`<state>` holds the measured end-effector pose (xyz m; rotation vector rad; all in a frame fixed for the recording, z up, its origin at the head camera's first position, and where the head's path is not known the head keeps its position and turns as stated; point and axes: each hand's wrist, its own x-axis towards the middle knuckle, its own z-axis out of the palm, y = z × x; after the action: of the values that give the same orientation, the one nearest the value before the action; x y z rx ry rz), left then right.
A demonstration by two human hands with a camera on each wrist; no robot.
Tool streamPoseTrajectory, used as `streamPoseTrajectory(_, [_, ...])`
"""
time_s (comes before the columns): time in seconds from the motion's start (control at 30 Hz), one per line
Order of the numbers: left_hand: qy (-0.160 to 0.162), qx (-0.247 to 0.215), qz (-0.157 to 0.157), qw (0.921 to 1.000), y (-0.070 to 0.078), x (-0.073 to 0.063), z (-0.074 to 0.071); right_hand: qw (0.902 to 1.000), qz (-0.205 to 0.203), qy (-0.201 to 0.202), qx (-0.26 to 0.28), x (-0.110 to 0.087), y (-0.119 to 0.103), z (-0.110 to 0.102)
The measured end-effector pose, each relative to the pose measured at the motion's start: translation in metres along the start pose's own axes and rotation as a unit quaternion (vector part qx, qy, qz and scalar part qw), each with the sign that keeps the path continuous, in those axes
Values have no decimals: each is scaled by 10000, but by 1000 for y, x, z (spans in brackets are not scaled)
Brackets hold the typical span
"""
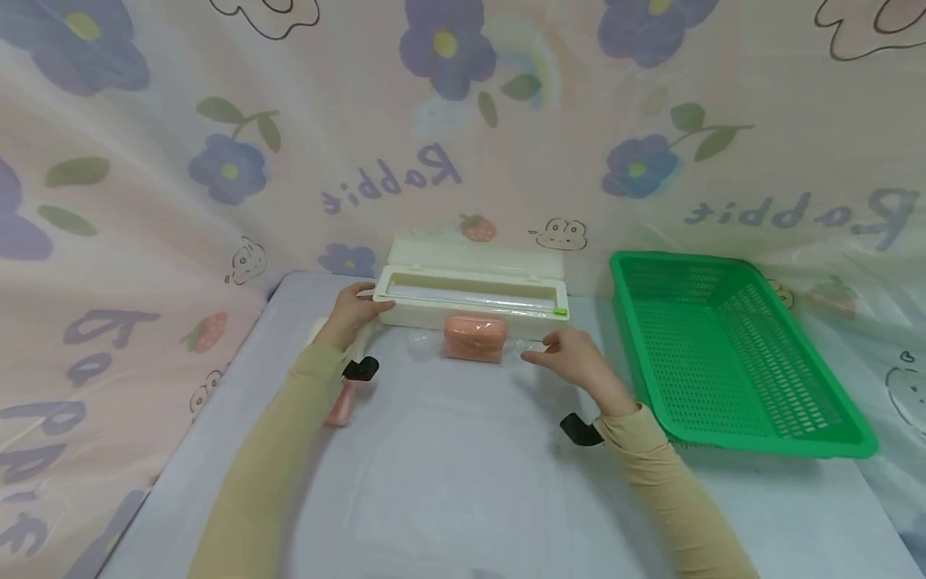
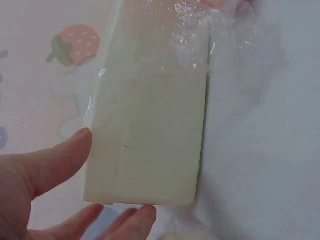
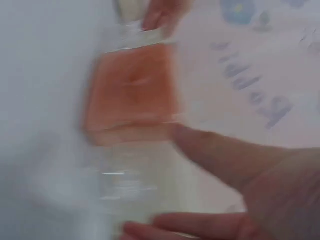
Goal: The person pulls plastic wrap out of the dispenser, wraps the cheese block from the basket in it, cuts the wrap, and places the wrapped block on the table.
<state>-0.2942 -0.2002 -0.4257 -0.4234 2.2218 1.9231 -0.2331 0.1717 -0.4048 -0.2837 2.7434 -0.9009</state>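
A long cream-white cling film box (image 1: pixel 470 314) with its lid (image 1: pixel 473 256) raised stands at the back of the table. My left hand (image 1: pixel 354 312) holds its left end; in the left wrist view the thumb (image 2: pixel 75 150) is on one edge and fingertips (image 2: pixel 147 216) are at the end. In front of the box sits an orange-pink block (image 1: pixel 475 338) wrapped in clear film, loose film spreading from both sides. Just right of it is my right hand (image 1: pixel 575 359), fingers loosely bent and gripping nothing. In the blurred right wrist view, its thumb (image 3: pixel 210 150) reaches the block's corner.
A green plastic basket (image 1: pixel 745 446) with slotted walls stands on the right of the table. Another pink item (image 1: pixel 340 404) lies on the left, partly hidden by my left arm. Behind the table hangs a patterned curtain (image 1: pixel 506 161).
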Motion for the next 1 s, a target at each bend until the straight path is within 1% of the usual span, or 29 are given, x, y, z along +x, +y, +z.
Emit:
streamPoseTrajectory(0.07, [-2,-49,-164,9999,0,-5,-1,9987,130,143,471,5,12,17])
streamPoseTrajectory(0.13, [-67,-8,-359,9993,0,-10,-1,9945,116,244,1010,10,23,29])
streamPoseTrajectory(0.23, [-190,102,-678,9975,0,-17,-2,9832,-54,356,1787,16,36,41])
streamPoseTrajectory(0.3, [-293,48,-822,9962,1,-22,-2,9755,-227,410,2148,20,41,46])
streamPoseTrajectory(0.43, [-426,-108,-909,9949,0,-35,-2,9632,-488,439,2606,28,45,55])
streamPoseTrajectory(0.5, [-532,-197,-891,9944,-2,-44,0,9572,-519,414,2817,31,45,59])
streamPoseTrajectory(0.57, [-704,-146,-886,9935,-3,-52,5,9497,-492,455,3059,34,45,61])
streamPoseTrajectory(0.6, [-724,-119,-924,9930,-5,-54,8,9452,-449,478,3200,35,44,63])
streamPoseTrajectory(0.67, [-808,96,-834,9932,-9,-54,17,9364,-360,511,3454,36,43,64])
streamPoseTrajectory(0.7, [-863,208,-796,9929,-12,-51,21,9320,-321,534,3571,37,42,64])
streamPoseTrajectory(0.77, [-887,474,-575,9933,-17,-45,31,9206,-273,554,3855,38,40,66])
streamPoseTrajectory(0.83, [-911,720,-331,9927,-23,-38,39,9104,-340,541,4088,40,40,67])
streamPoseTrajectory(0.93, [-947,827,25,9921,-29,-33,50,8911,-503,553,4476,43,42,72])
streamPoseTrajectory(1.0, [-1039,772,202,9914,-32,-31,55,8831,-552,561,4624,45,43,75])
